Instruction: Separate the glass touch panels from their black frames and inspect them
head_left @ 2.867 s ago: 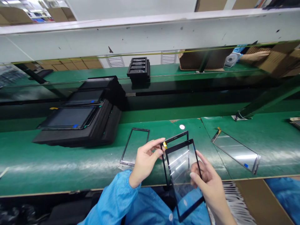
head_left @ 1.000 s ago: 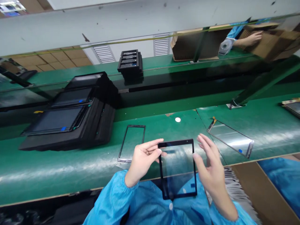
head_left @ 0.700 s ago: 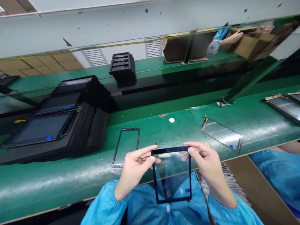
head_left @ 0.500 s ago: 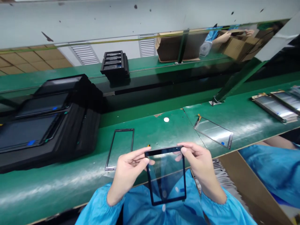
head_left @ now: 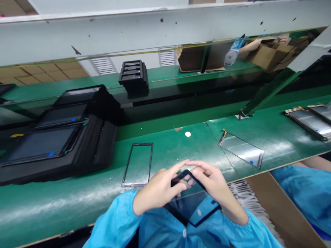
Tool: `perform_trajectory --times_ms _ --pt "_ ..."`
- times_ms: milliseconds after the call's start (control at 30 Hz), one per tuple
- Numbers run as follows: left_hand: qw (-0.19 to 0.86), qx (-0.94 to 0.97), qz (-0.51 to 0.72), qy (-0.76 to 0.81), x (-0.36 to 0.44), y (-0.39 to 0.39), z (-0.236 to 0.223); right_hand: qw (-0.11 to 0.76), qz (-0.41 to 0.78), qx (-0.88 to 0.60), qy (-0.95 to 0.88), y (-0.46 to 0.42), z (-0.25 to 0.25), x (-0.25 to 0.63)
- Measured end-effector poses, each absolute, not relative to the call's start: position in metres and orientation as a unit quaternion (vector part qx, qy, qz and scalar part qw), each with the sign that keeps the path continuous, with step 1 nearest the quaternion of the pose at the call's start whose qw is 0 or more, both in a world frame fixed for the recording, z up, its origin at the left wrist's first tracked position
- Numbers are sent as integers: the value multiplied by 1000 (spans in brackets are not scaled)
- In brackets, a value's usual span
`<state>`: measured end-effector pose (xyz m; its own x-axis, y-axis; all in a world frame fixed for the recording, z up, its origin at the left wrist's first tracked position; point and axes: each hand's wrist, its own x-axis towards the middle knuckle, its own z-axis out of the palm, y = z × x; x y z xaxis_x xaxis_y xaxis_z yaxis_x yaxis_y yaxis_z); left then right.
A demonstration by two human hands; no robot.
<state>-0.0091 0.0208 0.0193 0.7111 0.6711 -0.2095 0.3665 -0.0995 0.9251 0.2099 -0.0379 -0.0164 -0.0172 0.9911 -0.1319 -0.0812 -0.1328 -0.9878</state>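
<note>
A clear glass panel with a black border [head_left: 191, 206] is tilted in front of my chest, over my blue smock. My left hand [head_left: 160, 187] grips its upper left edge, index finger stretched over the top corner. My right hand [head_left: 212, 184] holds the upper right edge, fingers curled round it and meeting the left hand's fingers at the corner. Both hands are above the near edge of the green belt [head_left: 77, 193].
A second black-framed panel [head_left: 138, 164] lies flat on the belt left of my hands; a shiny panel [head_left: 241, 148] lies to the right. Stacked black trays with screens [head_left: 57, 137] stand at left. More panels [head_left: 309, 119] far right. Cardboard box with sheets [head_left: 261, 203] at lower right.
The panel has been turned from upright to a diagonal tilt, and both hands have come together at its top corner. The camera has swung slightly left.
</note>
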Motion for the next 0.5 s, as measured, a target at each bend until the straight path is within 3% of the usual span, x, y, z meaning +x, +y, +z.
perform_trajectory --times_ms 133,267,500 --pt "657 580 227 425 -26 21 5 427 584 -552 -416 -49 -25 249" --pt "630 528 329 464 -38 15 -11 473 565 -578 -350 -56 -33 264" --pt "617 504 363 484 -41 8 -21 525 481 -612 -345 -48 -27 237"
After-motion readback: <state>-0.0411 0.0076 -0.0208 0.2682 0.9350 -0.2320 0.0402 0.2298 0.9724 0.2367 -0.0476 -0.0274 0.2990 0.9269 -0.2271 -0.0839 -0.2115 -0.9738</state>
